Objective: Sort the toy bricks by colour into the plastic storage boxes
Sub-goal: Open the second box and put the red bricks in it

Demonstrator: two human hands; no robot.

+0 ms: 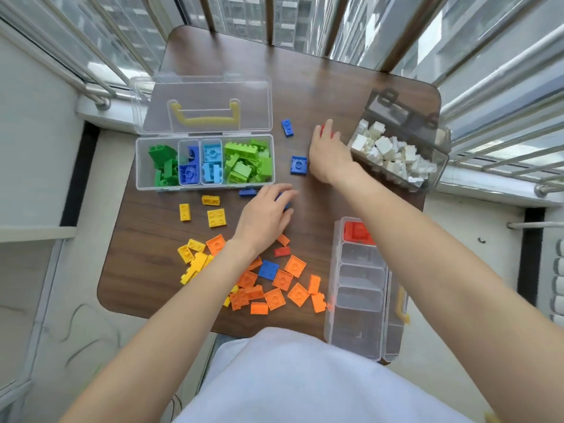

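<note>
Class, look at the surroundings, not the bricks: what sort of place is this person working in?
Most likely an enclosed balcony high up in a flat. A small wooden table stands against a metal railing, and glass panes beyond it show tall buildings outside.

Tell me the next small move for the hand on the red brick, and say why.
Probably carry it to the near box and drop it in the far compartment. The right hand pinches a red brick beside the box of white bricks, and red bricks already lie in that compartment.
</note>
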